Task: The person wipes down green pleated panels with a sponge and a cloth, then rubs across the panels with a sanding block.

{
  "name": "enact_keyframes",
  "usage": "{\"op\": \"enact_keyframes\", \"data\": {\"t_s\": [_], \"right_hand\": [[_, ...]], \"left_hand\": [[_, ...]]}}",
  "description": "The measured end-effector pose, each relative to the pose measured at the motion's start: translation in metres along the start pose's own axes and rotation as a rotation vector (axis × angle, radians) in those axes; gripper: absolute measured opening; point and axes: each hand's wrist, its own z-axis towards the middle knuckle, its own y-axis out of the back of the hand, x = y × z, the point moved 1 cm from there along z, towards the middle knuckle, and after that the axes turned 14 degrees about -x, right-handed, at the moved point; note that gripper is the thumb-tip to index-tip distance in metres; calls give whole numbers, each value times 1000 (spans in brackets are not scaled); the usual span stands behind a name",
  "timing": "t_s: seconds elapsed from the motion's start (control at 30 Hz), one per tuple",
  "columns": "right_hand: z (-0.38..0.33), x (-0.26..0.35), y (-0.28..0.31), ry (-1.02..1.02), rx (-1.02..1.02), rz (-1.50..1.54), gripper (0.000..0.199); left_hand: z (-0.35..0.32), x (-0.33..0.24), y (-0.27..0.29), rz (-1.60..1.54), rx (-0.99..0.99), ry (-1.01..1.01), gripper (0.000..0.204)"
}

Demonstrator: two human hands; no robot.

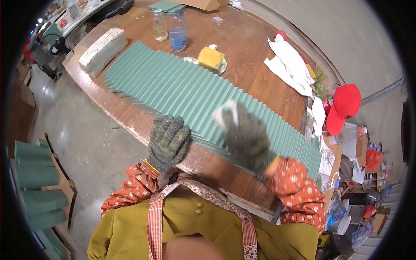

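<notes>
A long fanned row of green sheets (173, 82) lies slantwise across the wooden table, its overlapping edges forming ridges. My left hand (168, 141), in a grey-green knit glove, rests against the near edge of the row with its fingers curled; whatever they may hold is hidden. Over the right half of the sheets is my right hand (248, 141), gloved alike and blurred by motion. It grips a white wad (226, 115), which looks like a cloth, close above or on the ridges; contact cannot be made out.
Beyond the sheets are a yellow sponge (211, 58), a water bottle (178, 32) and a glass jar (160, 27). A whitish block (103, 52) sits at the left end. White cloth (289, 65) and a red cap (343, 108) are at right. Green pieces (39, 177) stand lower left.
</notes>
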Motion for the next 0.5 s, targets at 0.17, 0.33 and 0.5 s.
{"op": "enact_keyframes", "data": {"t_s": [0.17, 0.33, 0.5], "right_hand": [[-28, 12, 16, 151, -167, 100, 39], [31, -71, -20, -122, 117, -12, 45], [44, -59, -12, -250, 210, 18, 47]], "left_hand": [[6, 9, 7, 128, 53, 46, 41], [10, 16, -1, 134, 114, 57, 42], [3, 20, 0, 137, 106, 62, 44]]}}
